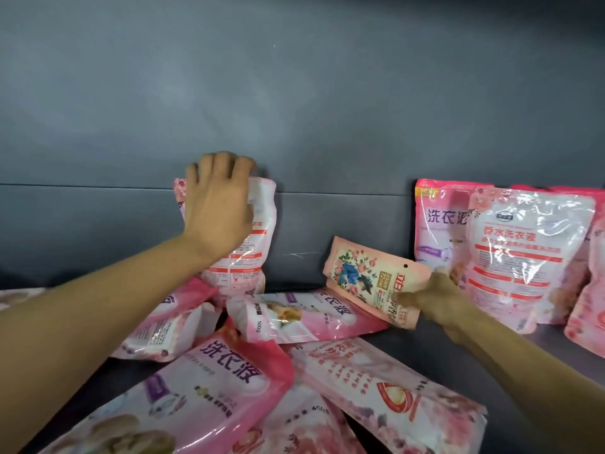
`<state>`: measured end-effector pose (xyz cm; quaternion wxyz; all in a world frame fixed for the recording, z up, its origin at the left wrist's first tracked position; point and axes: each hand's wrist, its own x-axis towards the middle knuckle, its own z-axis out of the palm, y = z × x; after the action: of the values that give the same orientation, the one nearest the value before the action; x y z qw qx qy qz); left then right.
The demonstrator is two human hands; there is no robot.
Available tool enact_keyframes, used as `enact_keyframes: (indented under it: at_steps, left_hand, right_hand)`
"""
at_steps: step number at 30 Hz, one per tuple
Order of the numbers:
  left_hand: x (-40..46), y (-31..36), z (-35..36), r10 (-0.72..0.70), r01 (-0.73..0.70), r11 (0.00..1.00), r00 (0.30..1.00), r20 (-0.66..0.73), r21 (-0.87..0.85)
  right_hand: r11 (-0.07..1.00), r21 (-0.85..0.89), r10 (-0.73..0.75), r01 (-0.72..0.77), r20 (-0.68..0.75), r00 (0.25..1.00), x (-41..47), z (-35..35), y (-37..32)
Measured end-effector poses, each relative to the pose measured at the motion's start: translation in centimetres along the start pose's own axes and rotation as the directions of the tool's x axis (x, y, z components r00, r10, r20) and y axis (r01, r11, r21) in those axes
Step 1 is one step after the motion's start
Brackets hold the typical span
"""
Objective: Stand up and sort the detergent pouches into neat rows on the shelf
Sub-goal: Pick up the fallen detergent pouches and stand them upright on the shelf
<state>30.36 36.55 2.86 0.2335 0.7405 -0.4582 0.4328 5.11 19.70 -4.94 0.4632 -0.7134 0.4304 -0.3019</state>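
Note:
My left hand (217, 204) grips the top of a pink-and-white detergent pouch (248, 257) that stands upright against the shelf's grey back wall. My right hand (432, 298) pinches the lower edge of a flat peach pouch with a flower print (363, 273), tilted and lifted off the shelf. Several pink pouches lie flat in a heap in front: one with purple lettering (209, 385), one under the peach pouch (304, 317), another at the front right (386, 394). Upright pouches (530, 250) stand in a group at the right.
The dark grey shelf floor (425, 342) shows between the heap and the standing group. The grey back wall (327, 217) runs the whole width, with bare space between the two upright sets. A pouch edge peeks in at the far left (16, 294).

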Motion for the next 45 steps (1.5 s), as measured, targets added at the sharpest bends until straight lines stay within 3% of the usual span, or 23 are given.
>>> enact_keyframes:
  at_steps: [3, 6, 9, 11, 13, 18, 24, 29, 31, 34, 41, 45]
  left_hand:
    - [-1.1, 2.2, -0.1, 0.226, -0.233, 0.967, 0.971, -0.078, -0.100]
    - [-2.2, 5.0, 0.8, 0.393, -0.372, 0.905, 0.917, 0.070, -0.204]
    - [-2.6, 7.8, 2.8, 0.397, -0.313, 0.913, 0.832, 0.388, -0.263]
    - [-2.5, 9.2, 4.6, 0.356, -0.204, 0.930, 0.708, 0.610, -0.306]
    - [-2.3, 10.5, 6.3, 0.379, -0.154, 0.921, 0.573, 0.727, -0.358]
    - [-1.6, 13.5, 9.4, 0.449, -0.215, 0.893, 0.414, 0.792, -0.394]
    - [-0.6, 15.4, 11.4, 0.413, -0.206, 0.907, 0.257, 0.874, -0.368]
    - [0.2, 15.5, 12.6, 0.383, -0.369, 0.881, 0.189, 0.904, -0.296]
    - [0.7, 15.5, 12.3, 0.387, -0.340, 0.884, 0.144, 0.911, -0.322]
    - [1.3, 15.0, 11.2, 0.434, -0.213, 0.892, 0.163, 0.886, -0.398]
    - [3.2, 13.6, 7.3, 0.492, -0.038, 0.858, 0.347, 0.798, -0.512]
    - [4.7, 13.5, 4.8, 0.526, -0.008, 0.814, 0.436, 0.730, -0.581]
  right_hand:
    - [0.992, 0.047, -0.108, 0.118, -0.177, 0.978, 0.5, -1.2, 0.0]
    - [0.965, -0.008, -0.255, 0.262, -0.267, 0.929, 0.6, -3.3, -1.3]
    - [0.929, -0.171, -0.365, 0.329, -0.268, 0.892, 0.4, -5.5, -2.8]
    - [0.896, -0.257, -0.423, 0.363, -0.243, 0.873, 0.3, -6.8, -3.4]
    - [0.849, -0.360, -0.478, 0.388, -0.209, 0.853, 0.2, -8.0, -3.7]
    - [0.721, -0.547, -0.551, 0.425, -0.081, 0.830, 0.0, -10.0, -4.0]
    - [0.600, -0.636, -0.603, 0.485, 0.040, 0.797, 0.6, -10.7, -4.5]
    - [0.554, -0.663, -0.613, 0.503, 0.084, 0.785, 1.4, -10.8, -4.5]
    - [0.552, -0.663, -0.611, 0.505, 0.090, 0.787, 1.6, -10.9, -4.4]
    - [0.547, -0.667, -0.607, 0.506, 0.101, 0.788, 1.8, -10.9, -4.4]
    - [0.561, -0.689, -0.576, 0.459, 0.073, 0.814, 0.5, -13.8, -4.4]
    - [0.542, -0.716, -0.513, 0.440, 0.133, 0.848, -1.4, -16.6, -4.3]
